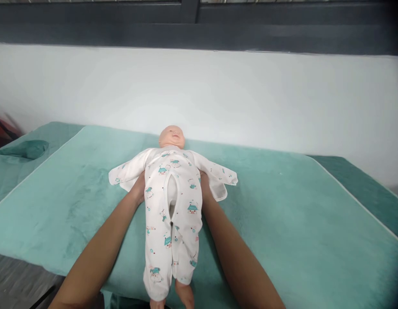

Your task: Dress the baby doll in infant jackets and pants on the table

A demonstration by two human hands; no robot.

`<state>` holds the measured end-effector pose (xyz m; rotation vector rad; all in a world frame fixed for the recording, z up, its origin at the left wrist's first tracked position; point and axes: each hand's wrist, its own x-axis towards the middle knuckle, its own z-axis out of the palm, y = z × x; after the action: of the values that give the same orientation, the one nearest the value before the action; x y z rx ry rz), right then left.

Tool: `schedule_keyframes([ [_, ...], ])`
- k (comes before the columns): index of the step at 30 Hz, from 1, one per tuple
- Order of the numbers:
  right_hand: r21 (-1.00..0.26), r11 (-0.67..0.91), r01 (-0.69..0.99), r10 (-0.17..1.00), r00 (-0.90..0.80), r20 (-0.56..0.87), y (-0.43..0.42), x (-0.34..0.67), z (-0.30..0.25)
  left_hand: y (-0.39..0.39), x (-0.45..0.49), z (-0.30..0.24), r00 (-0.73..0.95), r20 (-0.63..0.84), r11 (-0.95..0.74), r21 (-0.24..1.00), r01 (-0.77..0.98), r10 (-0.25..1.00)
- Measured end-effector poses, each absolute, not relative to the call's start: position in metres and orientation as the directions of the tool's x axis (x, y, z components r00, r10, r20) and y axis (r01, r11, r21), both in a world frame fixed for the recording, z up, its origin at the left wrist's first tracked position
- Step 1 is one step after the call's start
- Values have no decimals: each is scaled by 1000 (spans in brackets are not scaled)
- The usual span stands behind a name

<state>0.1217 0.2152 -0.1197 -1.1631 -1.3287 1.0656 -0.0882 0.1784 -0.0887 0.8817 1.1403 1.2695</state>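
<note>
A baby doll (173, 136) lies on its back, its head toward the wall and its bare feet (185, 292) toward me. It wears white printed overalls (156, 201), with a gap at the crotch, over a long-sleeved white top (214, 169) whose sleeves spread out to both sides. My left hand (140, 189) clasps the doll's left-hand side in the picture, at the torso. On the opposite side of the torso, my right hand (205, 185) holds it the same way. The clothes and body hide the fingers of both hands.
Green plush covers the bed (298, 231), with a folded-back face hole cover or cushion (25, 149) at the far left. Behind the bed stands a white wall (199, 90) under a dark window frame (121, 30). Grey floor (18, 279) shows at lower left.
</note>
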Motion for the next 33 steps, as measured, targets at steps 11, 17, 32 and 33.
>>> schedule_keyframes([
  [11,-970,180,162,980,50,191,211,124,-107,182,-90,-97,-63,-155,135,958,-255,986],
  [17,-955,167,247,941,248,229,207,129,-109,183,-91,-100,-106,-115,92,976,-197,988],
  [32,-920,316,230,910,202,363,218,133,-106,177,-95,-105,-325,145,-82,976,200,934],
  [33,-909,338,243,904,183,385,223,133,-102,177,-98,-104,-372,226,-130,955,268,900],
])
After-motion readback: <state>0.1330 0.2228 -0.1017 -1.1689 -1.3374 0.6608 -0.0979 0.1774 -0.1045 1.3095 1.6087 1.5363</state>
